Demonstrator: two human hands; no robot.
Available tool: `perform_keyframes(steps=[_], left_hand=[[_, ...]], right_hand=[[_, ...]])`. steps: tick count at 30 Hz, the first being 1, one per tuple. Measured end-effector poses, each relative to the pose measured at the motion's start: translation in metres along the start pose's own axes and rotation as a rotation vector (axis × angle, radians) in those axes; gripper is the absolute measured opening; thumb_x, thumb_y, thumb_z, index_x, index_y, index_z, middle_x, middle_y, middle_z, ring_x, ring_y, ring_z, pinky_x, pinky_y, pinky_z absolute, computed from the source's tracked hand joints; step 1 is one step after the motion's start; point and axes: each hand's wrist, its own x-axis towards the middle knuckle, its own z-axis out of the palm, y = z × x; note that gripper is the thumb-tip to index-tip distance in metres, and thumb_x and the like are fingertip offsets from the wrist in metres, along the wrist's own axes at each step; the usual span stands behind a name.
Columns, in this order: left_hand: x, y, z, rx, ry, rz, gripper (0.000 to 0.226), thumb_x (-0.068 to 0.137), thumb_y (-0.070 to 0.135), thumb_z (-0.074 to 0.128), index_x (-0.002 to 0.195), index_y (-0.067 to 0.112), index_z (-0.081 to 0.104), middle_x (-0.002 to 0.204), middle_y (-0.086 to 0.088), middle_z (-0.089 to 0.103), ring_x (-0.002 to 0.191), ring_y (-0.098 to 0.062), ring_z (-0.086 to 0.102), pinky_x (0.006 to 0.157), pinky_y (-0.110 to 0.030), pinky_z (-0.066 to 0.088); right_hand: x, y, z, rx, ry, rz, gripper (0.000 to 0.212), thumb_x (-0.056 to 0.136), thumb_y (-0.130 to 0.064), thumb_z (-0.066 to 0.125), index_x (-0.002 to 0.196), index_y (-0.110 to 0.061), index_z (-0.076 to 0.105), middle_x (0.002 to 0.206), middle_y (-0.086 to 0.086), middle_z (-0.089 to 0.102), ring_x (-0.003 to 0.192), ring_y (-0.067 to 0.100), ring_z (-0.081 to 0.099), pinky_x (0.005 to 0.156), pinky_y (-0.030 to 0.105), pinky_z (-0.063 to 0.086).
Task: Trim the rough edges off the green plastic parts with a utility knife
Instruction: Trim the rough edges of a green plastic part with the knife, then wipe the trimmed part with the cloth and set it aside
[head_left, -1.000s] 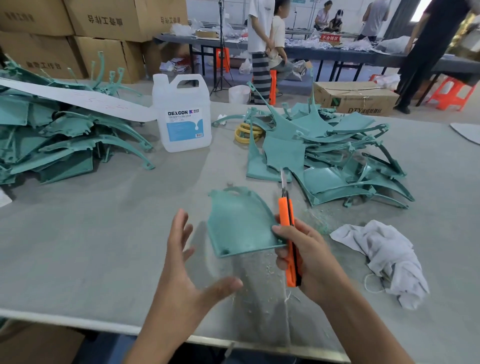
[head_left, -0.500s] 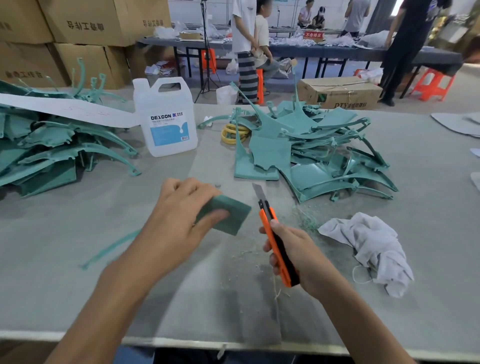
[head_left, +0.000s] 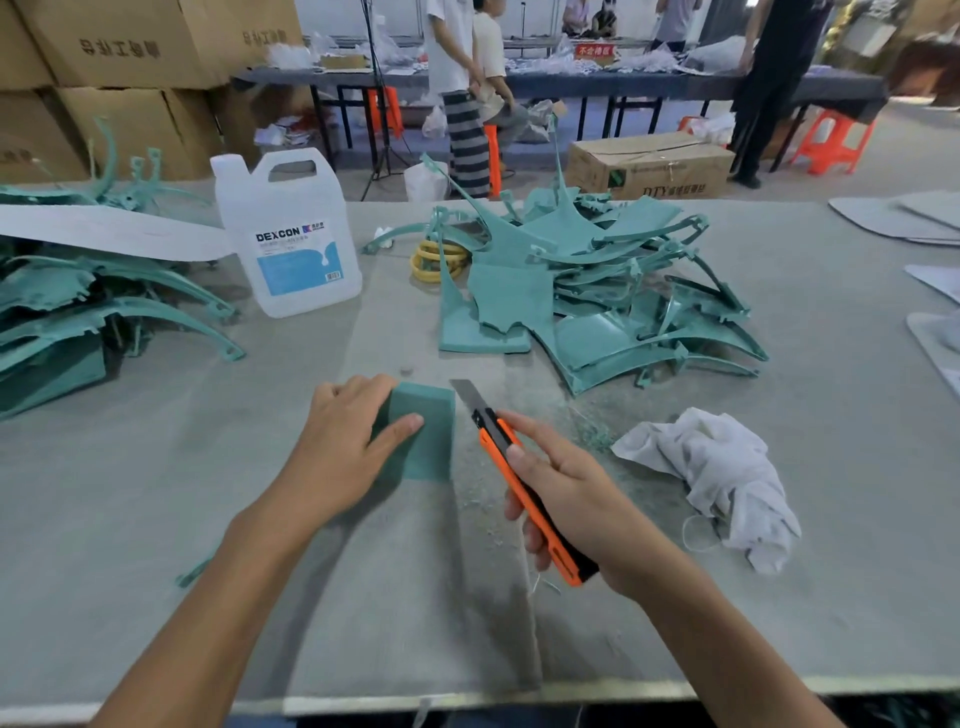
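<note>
Green part (head_left: 426, 436) lies on the worktop (head_left: 156, 493) in front of you. Your left hand (head_left: 343, 452) grips it, fingers curled over the far edge and thumb pressed on top. Your right hand (head_left: 576, 499) is wrapped round the utility knife (head_left: 524, 488), blade out, tip just beside the part's right edge. Risks: the blade could skid off the edge toward your left thumb, and the part may pivot if your grip slackens.
</note>
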Motion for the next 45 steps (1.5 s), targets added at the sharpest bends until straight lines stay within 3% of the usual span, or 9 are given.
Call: perform_keyframes(steps=[10, 18, 23, 27, 32, 35, 37, 42, 45], left_hand=[[-0.003, 0.001, 0.001, 0.014, 0.003, -0.01, 0.041, 0.093, 0.062, 0.04, 0.097, 0.023, 0.051, 0.09, 0.003, 0.051, 0.091, -0.027, 0.043, 0.085, -0.039, 0.034], [-0.002, -0.001, 0.003, -0.005, 0.026, 0.0, 0.027, 0.095, 0.056, 0.045, 0.094, 0.029, 0.046, 0.088, 0.003, 0.049, 0.088, -0.028, 0.043, 0.083, -0.038, 0.033], [-0.003, -0.002, 0.003, 0.007, 0.023, 0.017, 0.03, 0.093, 0.062, 0.04, 0.094, 0.032, 0.043, 0.088, 0.005, 0.049, 0.09, -0.028, 0.045, 0.081, -0.034, 0.03], [-0.002, -0.004, 0.004, 0.022, 0.019, -0.001, 0.039, 0.092, 0.065, 0.037, 0.098, 0.028, 0.048, 0.091, 0.005, 0.05, 0.093, -0.027, 0.045, 0.083, -0.034, 0.031], [-0.003, -0.003, 0.005, 0.015, 0.036, 0.015, 0.031, 0.094, 0.062, 0.041, 0.094, 0.031, 0.043, 0.086, 0.008, 0.046, 0.089, -0.027, 0.045, 0.081, -0.034, 0.031], [-0.005, -0.002, 0.004, 0.008, 0.041, 0.013, 0.033, 0.093, 0.063, 0.04, 0.093, 0.03, 0.044, 0.085, 0.009, 0.045, 0.088, -0.026, 0.043, 0.082, -0.035, 0.032], [-0.006, -0.002, 0.004, 0.012, 0.04, 0.01, 0.033, 0.093, 0.064, 0.04, 0.093, 0.031, 0.043, 0.086, 0.008, 0.045, 0.088, -0.025, 0.043, 0.081, -0.035, 0.032], [-0.006, -0.002, 0.007, 0.023, 0.068, 0.016, 0.03, 0.094, 0.06, 0.044, 0.099, 0.03, 0.048, 0.094, 0.005, 0.05, 0.093, -0.026, 0.046, 0.081, -0.033, 0.031], [-0.011, -0.003, 0.01, -0.071, 0.183, -0.005, 0.039, 0.09, 0.049, 0.062, 0.123, 0.032, 0.049, 0.113, 0.013, 0.042, 0.108, -0.015, 0.045, 0.09, -0.029, 0.034]], right_hand=[[0.016, -0.007, -0.015, -0.175, -0.067, 0.005, 0.033, 0.107, -0.034, 0.046, 0.128, -0.057, 0.059, 0.067, 0.005, 0.061, 0.047, 0.017, 0.055, 0.04, 0.027, 0.047], [0.029, 0.025, -0.002, -0.673, -0.066, 0.133, 0.034, 0.102, -0.029, 0.041, 0.128, -0.041, 0.06, 0.049, -0.006, 0.062, 0.042, 0.019, 0.065, 0.037, 0.02, 0.045], [0.027, 0.003, -0.008, -0.484, -0.011, 0.116, 0.036, 0.105, -0.035, 0.043, 0.137, -0.05, 0.054, 0.071, 0.01, 0.066, 0.05, 0.021, 0.065, 0.048, 0.036, 0.057], [0.023, -0.013, -0.009, -0.286, -0.004, 0.028, 0.036, 0.106, -0.035, 0.045, 0.135, -0.054, 0.053, 0.067, 0.007, 0.064, 0.05, 0.018, 0.06, 0.045, 0.029, 0.051], [0.022, 0.009, -0.002, -0.565, -0.068, 0.128, 0.037, 0.107, -0.033, 0.04, 0.137, -0.049, 0.054, 0.085, 0.014, 0.073, 0.053, 0.025, 0.069, 0.055, 0.036, 0.06], [0.022, 0.021, -0.004, -0.75, -0.083, 0.094, 0.037, 0.105, -0.032, 0.041, 0.135, -0.046, 0.055, 0.082, 0.004, 0.075, 0.057, 0.025, 0.072, 0.056, 0.024, 0.056], [0.022, 0.024, -0.01, -0.824, -0.015, 0.026, 0.034, 0.103, -0.037, 0.044, 0.133, -0.051, 0.052, 0.081, -0.005, 0.073, 0.067, 0.023, 0.073, 0.065, 0.028, 0.057], [0.019, 0.03, -0.03, -1.188, 0.143, -0.088, 0.033, 0.105, -0.042, 0.041, 0.137, -0.042, 0.051, 0.117, -0.001, 0.07, 0.104, 0.029, 0.064, 0.087, 0.039, 0.05], [0.011, 0.033, -0.05, -1.393, 0.485, -0.389, 0.027, 0.096, -0.041, 0.056, 0.116, -0.032, 0.072, 0.104, 0.004, 0.072, 0.093, 0.03, 0.063, 0.086, 0.04, 0.049]])
